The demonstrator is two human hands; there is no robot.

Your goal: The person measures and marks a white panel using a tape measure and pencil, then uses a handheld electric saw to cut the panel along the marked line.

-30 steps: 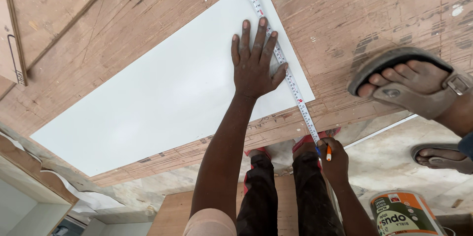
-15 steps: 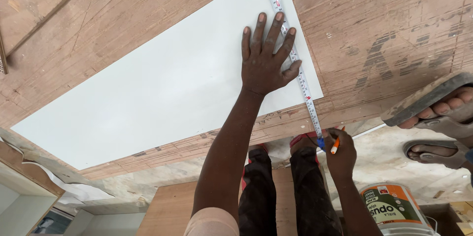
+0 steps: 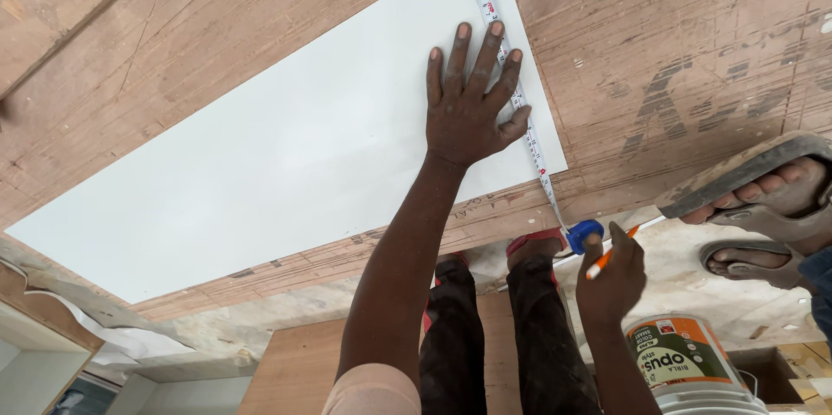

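Left hand (image 3: pixel 468 107) lies flat, fingers spread, on the white panel (image 3: pixel 286 138) near its right edge, pinning the tape measure (image 3: pixel 520 103) along that edge. Panel rests on a plywood sheet (image 3: pixel 676 42). Right hand (image 3: pixel 611 281) grips the blue tape case (image 3: pixel 583 236) and an orange pencil (image 3: pixel 609 255) at the plywood's near edge.

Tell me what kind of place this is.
Probably a carpentry or interior fit-out site. The left hand presses a white laminate sheet flat on rough plywood, the right hand holds a tape measure and pencil, and a bucket stands on dusty floor.
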